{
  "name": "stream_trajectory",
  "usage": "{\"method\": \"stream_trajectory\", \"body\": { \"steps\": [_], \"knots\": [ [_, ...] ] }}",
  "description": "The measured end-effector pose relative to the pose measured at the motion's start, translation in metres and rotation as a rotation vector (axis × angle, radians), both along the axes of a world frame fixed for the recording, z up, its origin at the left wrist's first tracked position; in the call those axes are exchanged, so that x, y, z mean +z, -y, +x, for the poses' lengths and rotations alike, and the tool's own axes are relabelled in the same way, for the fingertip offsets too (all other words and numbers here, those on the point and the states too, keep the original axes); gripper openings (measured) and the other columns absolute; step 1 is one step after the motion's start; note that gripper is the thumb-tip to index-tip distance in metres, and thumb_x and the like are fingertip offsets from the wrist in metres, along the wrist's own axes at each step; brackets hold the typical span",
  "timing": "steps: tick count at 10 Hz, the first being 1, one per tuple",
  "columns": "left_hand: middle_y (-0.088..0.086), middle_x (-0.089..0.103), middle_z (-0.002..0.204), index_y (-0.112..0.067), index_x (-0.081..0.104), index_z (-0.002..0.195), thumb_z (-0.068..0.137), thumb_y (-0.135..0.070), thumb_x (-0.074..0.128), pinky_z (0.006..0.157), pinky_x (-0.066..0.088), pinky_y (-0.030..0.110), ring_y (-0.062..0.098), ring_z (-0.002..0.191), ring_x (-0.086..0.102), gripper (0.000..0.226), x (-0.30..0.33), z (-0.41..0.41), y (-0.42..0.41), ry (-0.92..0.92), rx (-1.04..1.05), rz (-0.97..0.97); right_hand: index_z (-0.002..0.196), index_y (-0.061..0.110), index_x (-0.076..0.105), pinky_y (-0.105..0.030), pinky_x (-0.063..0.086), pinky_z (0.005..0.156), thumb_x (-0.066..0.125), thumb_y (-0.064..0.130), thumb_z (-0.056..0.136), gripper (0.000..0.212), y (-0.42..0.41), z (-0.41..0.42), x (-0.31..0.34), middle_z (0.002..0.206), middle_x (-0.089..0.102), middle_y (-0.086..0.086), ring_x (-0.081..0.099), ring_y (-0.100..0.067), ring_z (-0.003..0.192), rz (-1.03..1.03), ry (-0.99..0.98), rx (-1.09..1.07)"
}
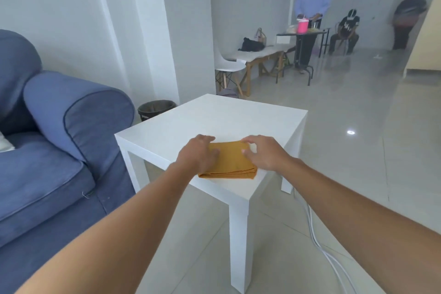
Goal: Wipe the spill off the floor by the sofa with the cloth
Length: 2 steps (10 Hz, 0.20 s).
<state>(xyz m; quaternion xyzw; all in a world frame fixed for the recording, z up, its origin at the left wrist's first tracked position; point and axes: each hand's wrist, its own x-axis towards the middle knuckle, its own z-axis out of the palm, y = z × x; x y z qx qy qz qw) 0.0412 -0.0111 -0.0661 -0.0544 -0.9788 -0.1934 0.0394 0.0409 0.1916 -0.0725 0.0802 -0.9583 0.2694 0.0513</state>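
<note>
A folded mustard-yellow cloth (231, 162) lies near the front corner of a small white side table (214, 117). My left hand (198, 153) rests flat on the cloth's left part, fingers spread. My right hand (262, 151) hovers over its right edge, fingers curled and apart, touching or almost touching the fabric. Neither hand has lifted the cloth. A blue sofa (59, 141) stands to the left of the table. The pale tiled floor (334, 162) shows no spill that I can make out.
A dark waste bin (156, 108) sits behind the sofa arm by the wall. White cables (327, 248) trail across the floor right of the table leg. Far back stand a white chair (228, 67), a wooden bench, a dark table and three people.
</note>
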Motion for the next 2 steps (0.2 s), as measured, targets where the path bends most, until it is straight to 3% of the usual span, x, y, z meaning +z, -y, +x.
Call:
{"method": "stream_trajectory", "body": {
  "steps": [1,2],
  "knots": [
    [0.002,0.025,0.164,-0.023,0.030,0.154,0.100,-0.051,0.036,0.123,0.018,0.044,0.022,0.151,0.022,0.061,-0.026,0.003,-0.004,0.048,-0.042,-0.055,0.135,0.028,0.056,-0.038,0.039,0.108,0.058,0.042,0.093,0.044,-0.007,0.009,-0.021,0.141,0.055,-0.006,0.047,-0.027,0.132,0.041,0.069,-0.015],
    [0.001,0.012,0.167,-0.024,0.021,0.156,0.100,-0.055,0.025,0.125,0.004,0.046,0.018,0.155,0.006,0.065,-0.045,0.002,-0.006,0.008,-0.060,-0.102,0.128,0.024,0.063,-0.029,0.035,0.108,0.063,0.035,0.092,0.038,-0.011,0.010,-0.007,0.139,0.059,-0.001,0.049,-0.021,0.132,-0.121,-0.087,-0.035]
  ]
}}
